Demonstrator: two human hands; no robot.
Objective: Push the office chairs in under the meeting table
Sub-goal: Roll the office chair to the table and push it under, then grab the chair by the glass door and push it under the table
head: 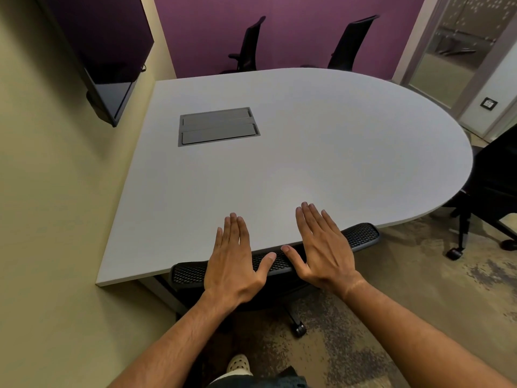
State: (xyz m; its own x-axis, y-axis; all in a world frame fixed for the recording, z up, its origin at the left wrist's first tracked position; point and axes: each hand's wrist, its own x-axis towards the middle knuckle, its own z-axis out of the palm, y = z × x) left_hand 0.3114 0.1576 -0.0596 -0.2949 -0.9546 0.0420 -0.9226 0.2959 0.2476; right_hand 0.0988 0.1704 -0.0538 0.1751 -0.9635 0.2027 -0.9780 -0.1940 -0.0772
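A light grey meeting table (293, 152) with a rounded right end fills the middle of the view. A black mesh-backed office chair (361, 235) stands at its near edge, its back top touching the edge and its seat hidden under the table. My left hand (235, 261) and my right hand (321, 247) are flat with fingers spread, palms over the chair's back top, fingers reaching over the tabletop. Two more black chairs, one (247, 46) and another (352, 43), stand at the far side. A fourth black chair (492, 189) sits off the rounded end, apart from the table.
A grey cable hatch (218, 126) is set into the tabletop. A dark screen (112, 65) hangs on the yellow wall at left. A glass door (458, 51) is at the back right. Patterned carpet (391, 317) covers the floor; my shoe (237, 364) shows below.
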